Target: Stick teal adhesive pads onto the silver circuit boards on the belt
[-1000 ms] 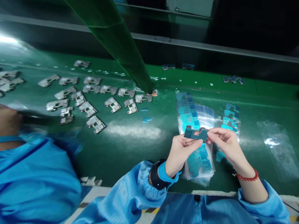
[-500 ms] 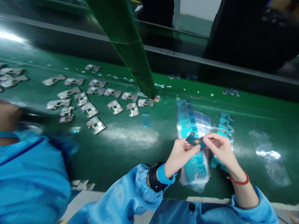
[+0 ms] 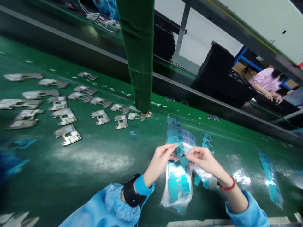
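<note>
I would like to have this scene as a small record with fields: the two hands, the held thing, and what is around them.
Left hand: holds the small circuit board at its left side
Right hand: fingertips pinch the board's right side
Right wrist: red bead bracelet
Below the hands: clear plastic sheets with blue pieces
Surface: green bench
Left part of bench: many metallic boards
Beyond the hands: green post
Far right: person in pink
</note>
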A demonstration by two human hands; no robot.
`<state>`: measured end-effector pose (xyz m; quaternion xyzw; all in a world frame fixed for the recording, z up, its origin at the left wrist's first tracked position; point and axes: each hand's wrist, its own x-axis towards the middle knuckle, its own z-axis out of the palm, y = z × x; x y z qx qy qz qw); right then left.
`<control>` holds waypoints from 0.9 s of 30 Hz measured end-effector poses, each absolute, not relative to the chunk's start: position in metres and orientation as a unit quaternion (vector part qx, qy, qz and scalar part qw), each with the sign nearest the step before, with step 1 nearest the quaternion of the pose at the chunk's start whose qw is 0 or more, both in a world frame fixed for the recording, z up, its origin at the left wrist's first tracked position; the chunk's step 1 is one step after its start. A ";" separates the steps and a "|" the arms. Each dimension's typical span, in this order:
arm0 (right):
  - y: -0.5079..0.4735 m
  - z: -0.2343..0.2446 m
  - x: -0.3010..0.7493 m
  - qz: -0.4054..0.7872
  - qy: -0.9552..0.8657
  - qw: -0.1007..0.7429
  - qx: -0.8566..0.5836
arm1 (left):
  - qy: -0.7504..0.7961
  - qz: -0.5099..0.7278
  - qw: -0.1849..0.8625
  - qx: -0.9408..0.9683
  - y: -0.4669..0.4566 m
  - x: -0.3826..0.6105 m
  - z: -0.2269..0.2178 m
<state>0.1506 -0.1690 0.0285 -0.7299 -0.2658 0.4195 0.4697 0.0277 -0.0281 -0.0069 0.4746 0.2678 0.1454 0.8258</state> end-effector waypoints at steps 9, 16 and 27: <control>-0.090 0.014 0.300 0.267 -0.162 0.489 -0.814 | 0.276 0.174 0.822 0.467 -0.027 0.031 -0.015; -0.060 -0.001 0.309 0.252 -0.198 0.463 -0.827 | 0.274 0.181 0.787 0.522 -0.021 0.031 -0.012; -0.176 -0.006 0.162 0.229 -0.279 0.399 -0.843 | 0.305 0.219 0.624 0.685 -0.018 0.027 -0.024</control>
